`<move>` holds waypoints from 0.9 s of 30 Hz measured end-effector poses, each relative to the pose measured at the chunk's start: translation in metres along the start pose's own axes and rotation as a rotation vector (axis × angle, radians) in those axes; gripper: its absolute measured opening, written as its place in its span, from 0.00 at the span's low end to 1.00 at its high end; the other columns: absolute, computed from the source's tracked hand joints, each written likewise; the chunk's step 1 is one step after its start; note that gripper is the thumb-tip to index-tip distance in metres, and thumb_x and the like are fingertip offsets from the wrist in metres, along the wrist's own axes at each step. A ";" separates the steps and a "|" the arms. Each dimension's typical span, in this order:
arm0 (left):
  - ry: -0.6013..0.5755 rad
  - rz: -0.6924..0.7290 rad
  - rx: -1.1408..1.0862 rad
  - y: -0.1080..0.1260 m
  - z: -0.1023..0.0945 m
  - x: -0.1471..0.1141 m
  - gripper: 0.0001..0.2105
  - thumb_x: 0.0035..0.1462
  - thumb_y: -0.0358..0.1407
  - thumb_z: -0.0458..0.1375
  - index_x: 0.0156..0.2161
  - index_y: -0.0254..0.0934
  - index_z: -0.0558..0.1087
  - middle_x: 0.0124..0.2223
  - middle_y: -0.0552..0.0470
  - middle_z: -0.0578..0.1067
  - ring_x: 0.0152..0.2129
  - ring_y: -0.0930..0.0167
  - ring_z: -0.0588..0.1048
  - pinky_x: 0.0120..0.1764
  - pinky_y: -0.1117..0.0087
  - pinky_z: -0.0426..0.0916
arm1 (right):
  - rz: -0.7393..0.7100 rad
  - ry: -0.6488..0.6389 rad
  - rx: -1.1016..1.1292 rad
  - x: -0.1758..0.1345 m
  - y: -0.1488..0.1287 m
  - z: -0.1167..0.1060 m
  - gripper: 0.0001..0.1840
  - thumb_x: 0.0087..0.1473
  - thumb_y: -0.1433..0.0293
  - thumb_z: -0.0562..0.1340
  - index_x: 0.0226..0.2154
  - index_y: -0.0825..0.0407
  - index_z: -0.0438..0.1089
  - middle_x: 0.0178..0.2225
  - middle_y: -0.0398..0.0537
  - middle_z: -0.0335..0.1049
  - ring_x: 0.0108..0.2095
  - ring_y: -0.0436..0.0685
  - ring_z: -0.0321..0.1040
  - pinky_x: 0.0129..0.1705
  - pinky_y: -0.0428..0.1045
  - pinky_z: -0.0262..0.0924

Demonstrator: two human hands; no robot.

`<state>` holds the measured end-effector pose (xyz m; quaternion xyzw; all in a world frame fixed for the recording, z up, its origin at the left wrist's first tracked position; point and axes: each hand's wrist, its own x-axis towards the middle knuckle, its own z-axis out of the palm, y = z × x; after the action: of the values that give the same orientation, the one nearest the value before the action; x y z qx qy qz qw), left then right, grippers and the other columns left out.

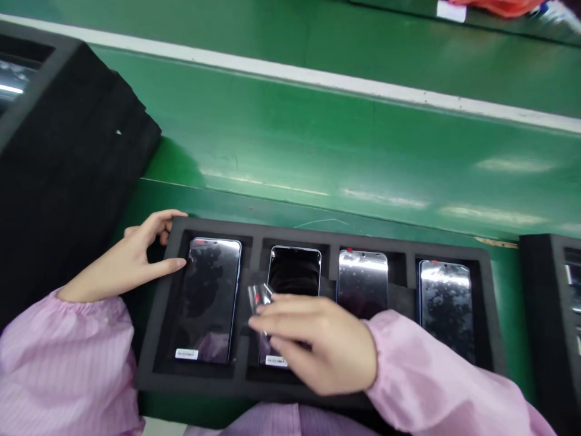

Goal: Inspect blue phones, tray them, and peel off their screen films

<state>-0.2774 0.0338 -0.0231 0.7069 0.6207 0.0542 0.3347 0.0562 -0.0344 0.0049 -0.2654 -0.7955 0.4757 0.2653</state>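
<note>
A black foam tray (488, 303) lies in front of me with phones in its compartments. My left hand (136, 251) grips the tray's left end, thumb on top and fingers behind the edge. Beside it is the leftmost phone (211, 297), which has a film with a red tab and a barcode label. Over the second phone (295, 266), my right hand (324, 342) pinches a clear protective film (256, 297) with a red tab. That phone's upper screen looks bare and glossy; my hand hides its middle. The third phone (363, 278) and the fourth phone (447, 303) carry red-tabbed films.
A tall stack of black foam trays (72, 163) stands at the left, and another black foam stack (540, 303) at the right. Behind the tray rises a green ledge (318, 139) with a white edge strip. A red item (503, 6) lies at the top right.
</note>
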 end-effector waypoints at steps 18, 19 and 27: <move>-0.021 0.047 -0.037 0.000 -0.001 -0.001 0.36 0.51 0.49 0.60 0.62 0.43 0.53 0.54 0.48 0.67 0.48 0.61 0.68 0.53 0.58 0.64 | -0.079 -0.229 -0.776 -0.003 0.002 -0.035 0.43 0.55 0.89 0.44 0.65 0.38 0.52 0.49 0.52 0.64 0.41 0.52 0.66 0.46 0.54 0.66; -0.025 0.050 -0.040 -0.001 -0.001 -0.001 0.36 0.52 0.48 0.60 0.62 0.43 0.52 0.54 0.48 0.67 0.48 0.61 0.68 0.53 0.59 0.64 | -0.068 -0.227 -0.800 -0.003 0.001 -0.035 0.45 0.55 0.89 0.44 0.66 0.35 0.48 0.49 0.52 0.64 0.40 0.52 0.66 0.44 0.52 0.66; -0.017 0.071 -0.037 0.000 -0.001 -0.001 0.36 0.52 0.48 0.60 0.63 0.41 0.52 0.56 0.48 0.65 0.49 0.62 0.68 0.54 0.60 0.63 | -0.043 -0.212 -0.870 -0.009 -0.014 -0.036 0.45 0.56 0.89 0.44 0.65 0.30 0.50 0.57 0.55 0.60 0.40 0.55 0.70 0.42 0.54 0.66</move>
<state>-0.2781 0.0330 -0.0222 0.7228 0.5910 0.0713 0.3509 0.0842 -0.0240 0.0306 -0.2857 -0.9497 0.1157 0.0559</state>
